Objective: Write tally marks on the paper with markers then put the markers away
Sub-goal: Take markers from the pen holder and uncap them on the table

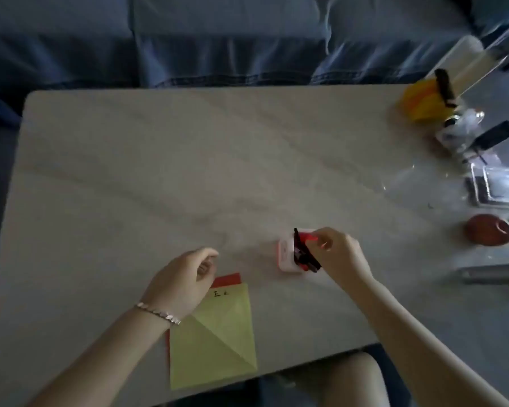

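Now that tally marks [221, 293] sit on the yellow paper [218, 339], right hand [341, 255] pinches the red marker [309, 238] at the white holder [285, 254]. Stowing looks nearly done; left hand [182, 282] hovers loosely curled, empty.

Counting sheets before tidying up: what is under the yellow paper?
A red sheet peeks out past the top and left edges of the yellow paper; the rest is covered.

Marble table [188, 157] (blue sofa [218, 39] behind)

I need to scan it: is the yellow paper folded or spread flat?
Spread flat: yellow paper lies open on the table, one diagonal crease showing.
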Demonstrator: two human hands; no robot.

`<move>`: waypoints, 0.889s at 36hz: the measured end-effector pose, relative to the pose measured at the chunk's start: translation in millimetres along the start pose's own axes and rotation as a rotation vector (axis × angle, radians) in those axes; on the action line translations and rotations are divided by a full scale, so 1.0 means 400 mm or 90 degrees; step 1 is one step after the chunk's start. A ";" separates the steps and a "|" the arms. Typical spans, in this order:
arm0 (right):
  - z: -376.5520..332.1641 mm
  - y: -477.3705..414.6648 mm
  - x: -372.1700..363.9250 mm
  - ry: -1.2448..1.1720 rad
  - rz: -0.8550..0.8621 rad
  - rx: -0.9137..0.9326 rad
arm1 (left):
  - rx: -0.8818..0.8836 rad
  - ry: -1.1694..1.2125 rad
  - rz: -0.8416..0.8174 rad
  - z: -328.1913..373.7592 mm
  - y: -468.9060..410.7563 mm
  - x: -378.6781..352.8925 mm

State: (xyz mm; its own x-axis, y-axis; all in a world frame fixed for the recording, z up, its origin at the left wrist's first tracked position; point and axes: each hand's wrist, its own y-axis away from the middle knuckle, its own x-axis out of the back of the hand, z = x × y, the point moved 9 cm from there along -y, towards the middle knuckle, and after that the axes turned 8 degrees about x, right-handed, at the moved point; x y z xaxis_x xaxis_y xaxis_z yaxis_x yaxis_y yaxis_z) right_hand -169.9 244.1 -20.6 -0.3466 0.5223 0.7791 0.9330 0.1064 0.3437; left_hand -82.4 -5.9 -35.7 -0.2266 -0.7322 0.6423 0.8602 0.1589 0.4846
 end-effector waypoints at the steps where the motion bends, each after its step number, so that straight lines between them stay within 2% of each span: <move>1: 0.012 -0.018 -0.019 0.009 -0.003 -0.006 | -0.002 0.020 0.008 -0.017 -0.017 -0.022; 8: 0.072 -0.115 -0.121 0.108 -0.064 -0.029 | -0.061 0.035 0.042 -0.059 -0.115 -0.116; 15: 0.054 -0.118 -0.130 0.106 -0.020 0.079 | -0.169 0.046 0.087 -0.059 -0.153 -0.161; 19: 0.006 -0.076 -0.090 0.058 0.075 0.171 | -0.237 0.066 0.149 -0.025 -0.143 -0.153; 24: -0.098 0.055 -0.004 0.017 0.324 0.367 | -0.331 0.087 0.205 0.028 -0.081 -0.158; 26: -0.136 0.127 0.006 -0.043 0.385 0.456 | -0.361 0.118 0.216 0.041 -0.047 -0.155; 28: -0.157 0.189 -0.006 -0.137 0.402 0.529 | -0.374 0.142 0.211 0.049 -0.014 -0.151; 32: -0.156 0.238 -0.081 -0.410 0.340 0.534 | -0.412 0.105 0.253 0.049 0.057 -0.136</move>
State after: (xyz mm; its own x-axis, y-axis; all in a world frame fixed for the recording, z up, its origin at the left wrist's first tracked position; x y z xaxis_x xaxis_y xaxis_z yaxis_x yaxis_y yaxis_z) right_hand -75.7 184.8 19.6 -0.0054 0.9734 0.2291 0.7998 0.1417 -0.5833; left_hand -59.3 50.4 -47.9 0.1824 -0.7981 0.5742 0.9696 0.0492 -0.2396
